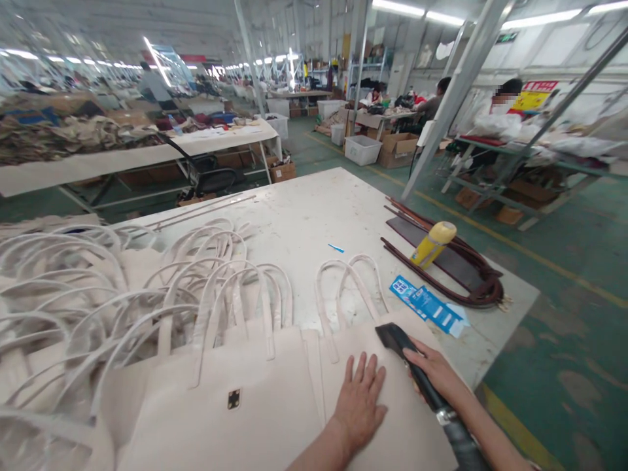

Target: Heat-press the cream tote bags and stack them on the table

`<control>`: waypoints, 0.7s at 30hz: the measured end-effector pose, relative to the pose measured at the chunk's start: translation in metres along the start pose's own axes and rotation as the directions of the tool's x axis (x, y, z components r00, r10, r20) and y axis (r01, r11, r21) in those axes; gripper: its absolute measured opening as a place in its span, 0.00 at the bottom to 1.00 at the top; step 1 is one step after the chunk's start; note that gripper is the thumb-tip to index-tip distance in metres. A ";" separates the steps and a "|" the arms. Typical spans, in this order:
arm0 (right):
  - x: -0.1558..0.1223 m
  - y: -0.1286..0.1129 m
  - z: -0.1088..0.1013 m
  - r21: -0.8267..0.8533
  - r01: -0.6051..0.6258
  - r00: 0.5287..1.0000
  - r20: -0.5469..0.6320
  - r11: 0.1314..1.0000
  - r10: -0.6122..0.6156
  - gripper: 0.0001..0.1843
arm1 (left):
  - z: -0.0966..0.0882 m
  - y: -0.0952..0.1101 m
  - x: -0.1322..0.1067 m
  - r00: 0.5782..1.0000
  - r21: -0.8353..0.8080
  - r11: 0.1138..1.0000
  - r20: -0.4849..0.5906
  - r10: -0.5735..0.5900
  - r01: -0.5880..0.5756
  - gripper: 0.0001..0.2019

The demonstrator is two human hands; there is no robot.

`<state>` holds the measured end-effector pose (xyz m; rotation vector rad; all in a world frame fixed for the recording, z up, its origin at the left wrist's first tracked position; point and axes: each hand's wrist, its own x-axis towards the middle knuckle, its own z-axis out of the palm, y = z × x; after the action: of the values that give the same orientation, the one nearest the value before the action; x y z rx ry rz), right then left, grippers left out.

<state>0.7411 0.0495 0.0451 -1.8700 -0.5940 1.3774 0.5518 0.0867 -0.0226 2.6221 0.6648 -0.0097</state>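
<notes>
My left hand (360,402) lies flat on a beige handbag (338,386), its fingers spread over the smooth panel. Wrapped in my right hand (434,373) is a black hand-held nozzle (395,337) with a wide flat head and a thick tube running off the bottom edge. The head rests on or just over the bag's top edge, right of the handles; I cannot tell whether it touches. Beside this bag on the left lies another beige bag (265,405) with a small dark metal clasp plate (234,399).
More beige bags with looped handles (206,281) crowd the left of the white table (304,209). At right are brown straps (471,261), a yellow bottle (434,242) and a blue packet (426,304). A metal post (451,98) rises beyond. Other people sit at far tables.
</notes>
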 end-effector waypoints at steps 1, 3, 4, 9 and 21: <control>0.006 -0.005 0.002 -0.008 0.006 1.000 -0.004 1.000 -0.006 0.34 | 0.001 0.000 0.000 1.000 -0.002 1.000 0.000 -0.001 0.001 0.33; 0.016 -0.011 0.001 -0.023 0.011 1.000 -0.006 1.000 -0.011 0.34 | 0.001 0.000 0.001 1.000 -0.010 1.000 -0.005 -0.002 0.002 0.33; 0.018 -0.012 0.000 -0.031 0.012 1.000 -0.002 0.999 -0.012 0.34 | 0.001 0.000 0.001 1.000 -0.015 1.000 -0.005 0.000 0.000 0.33; 0.006 -0.004 -0.010 -0.092 -0.075 0.997 0.006 0.993 0.076 0.36 | -0.003 -0.002 -0.004 1.000 -0.044 0.999 -0.005 0.018 -0.018 0.33; -0.012 -0.016 0.010 -0.168 0.084 0.987 -0.119 0.982 -0.105 0.38 | 0.011 0.028 0.020 0.977 -0.215 0.953 -0.063 0.202 -0.211 0.29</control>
<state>0.7285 0.0540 0.0633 -2.0148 -0.7393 1.1686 0.5833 0.0692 -0.0237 2.4674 0.3764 0.1713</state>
